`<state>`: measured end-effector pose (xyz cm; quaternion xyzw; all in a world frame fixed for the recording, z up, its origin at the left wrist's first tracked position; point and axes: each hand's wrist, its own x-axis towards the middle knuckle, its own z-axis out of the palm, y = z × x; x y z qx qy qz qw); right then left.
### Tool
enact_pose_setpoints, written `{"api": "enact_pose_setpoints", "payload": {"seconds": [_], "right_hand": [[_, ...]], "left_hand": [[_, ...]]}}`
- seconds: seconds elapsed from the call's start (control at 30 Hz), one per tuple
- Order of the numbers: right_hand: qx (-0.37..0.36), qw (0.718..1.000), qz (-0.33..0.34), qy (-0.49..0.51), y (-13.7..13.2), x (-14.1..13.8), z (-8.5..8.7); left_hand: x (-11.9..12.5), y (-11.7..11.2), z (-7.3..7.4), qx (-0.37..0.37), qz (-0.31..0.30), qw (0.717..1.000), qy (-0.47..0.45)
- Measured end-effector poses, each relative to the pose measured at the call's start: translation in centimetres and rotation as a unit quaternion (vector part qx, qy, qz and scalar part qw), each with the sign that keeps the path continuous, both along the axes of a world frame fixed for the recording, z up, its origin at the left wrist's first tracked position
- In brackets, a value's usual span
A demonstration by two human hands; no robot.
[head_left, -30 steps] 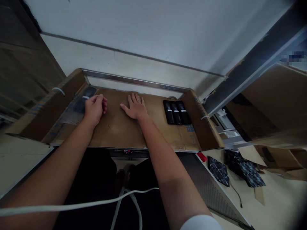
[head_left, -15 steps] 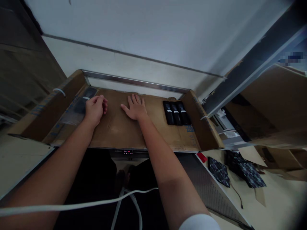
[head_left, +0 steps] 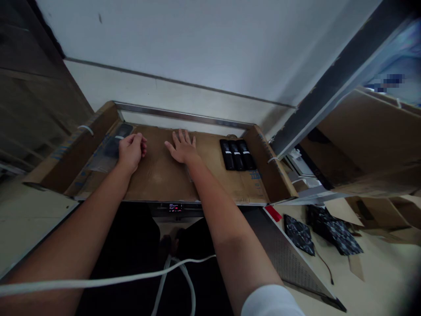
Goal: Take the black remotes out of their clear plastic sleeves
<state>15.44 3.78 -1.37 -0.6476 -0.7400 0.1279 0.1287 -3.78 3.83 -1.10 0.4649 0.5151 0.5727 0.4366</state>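
Note:
My left hand (head_left: pixel 132 151) is curled closed above the left part of a cardboard tray (head_left: pixel 158 180), with nothing showing between its fingers. Just left of it, partly covered by the hand, lies a clear plastic bag (head_left: pixel 100 162) with a dark elongated object (head_left: pixel 123 131) bearing a white band. My right hand (head_left: pixel 182 149) lies flat, palm down and fingers spread, on the cardboard near the tray's middle. To its right, three slim black objects with white bands (head_left: pixel 237 155) lie side by side by the tray's right wall.
Behind the tray rises a pale wall (head_left: pixel 197 52). A white cable (head_left: pixel 131 277) crosses in front of my legs. At right stand a large cardboard box (head_left: pixel 371 145) and dark patterned bags (head_left: pixel 335 232) on the floor. A small lit display (head_left: pixel 175 207) sits below the tray's front edge.
The view has shifted slightly, so the tray's right end appears a little further left. Both hands keep their poses and places on the tray.

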Motion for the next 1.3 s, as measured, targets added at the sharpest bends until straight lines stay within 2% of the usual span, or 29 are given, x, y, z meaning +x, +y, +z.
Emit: {"api": "enact_pose_setpoints", "payload": {"seconds": [0.1, 0.2, 0.27, 0.33, 0.43, 0.5, 0.53, 0.6, 0.67, 0.73, 0.8, 0.93, 1.0, 1.07, 1.13, 1.2, 1.3], "right_hand": [[0.029, 0.999, 0.006, 0.034, -0.5, 0.1, 1.4], [0.119, 0.988, 0.0, 0.096, -1.6, 1.4, 3.9], [0.197, 0.969, -0.016, 0.146, -3.2, 3.0, 5.4], [0.243, 0.951, -0.038, 0.185, -5.9, 4.7, 5.9], [0.235, 0.943, -0.11, 0.208, -11.2, 7.2, 4.2], [0.23, 0.928, -0.182, 0.23, -14.5, 8.5, 2.1], [0.225, 0.919, -0.21, 0.244, -15.8, 9.0, 1.1], [0.214, 0.906, -0.235, 0.279, -17.4, 9.6, -0.3], [0.21, 0.9, -0.237, 0.298, -17.9, 9.7, -0.8], [0.215, 0.905, -0.23, 0.285, -17.8, 9.4, -0.7], [0.222, 0.913, -0.223, 0.26, -17.6, 9.0, -0.3], [0.232, 0.912, -0.23, 0.25, -17.8, 8.6, 0.0], [0.232, 0.913, -0.23, 0.244, -18.1, 8.7, 0.0], [0.231, 0.917, -0.224, 0.237, -18.2, 8.7, 0.0], [0.23, 0.919, -0.221, 0.231, -18.1, 8.7, 0.0], [0.23, 0.92, -0.22, 0.228, -18.1, 8.6, -0.1], [0.233, 0.919, -0.218, 0.232, -18.0, 8.5, -0.1]], "left_hand": [[-0.1, 0.1, -0.2, 0.004, -0.006, 1.0, -0.005], [-0.2, 0.1, -0.2, 0.007, -0.002, 1.0, -0.005], [-0.2, 0.1, -0.2, 0.01, 0.003, 1.0, -0.005], [-0.1, 0.1, -0.2, 0.008, 0.005, 1.0, -0.002], [0.2, -0.3, -0.2, 0.019, 0.006, 0.998, 0.062], [0.1, -0.6, 0.1, 0.075, 0.022, 0.981, 0.179], [-0.1, -0.8, 0.2, 0.115, 0.038, 0.959, 0.255], [-0.9, -1.0, 0.7, 0.167, 0.08, 0.898, 0.398], [-2.0, -0.9, 1.3, 0.133, 0.099, 0.848, 0.503], [-3.1, -0.5, 1.7, 0.061, 0.076, 0.826, 0.555], [-3.9, 0.1, 2.0, 0.018, 0.05, 0.826, 0.56], [-4.6, 1.2, 2.1, -0.018, 0.073, 0.871, 0.486], [-4.6, 1.3, 2.0, -0.028, 0.05, 0.884, 0.464], [-4.4, 1.1, 2.0, -0.03, 0.018, 0.878, 0.478], [-4.1, 0.8, 2.3, -0.044, 0.01, 0.859, 0.51], [-3.6, 0.4, 2.7, -0.074, 0.016, 0.841, 0.535], [-3.0, 0.0, 3.3, -0.127, -0.026, 0.821, 0.556]]}}
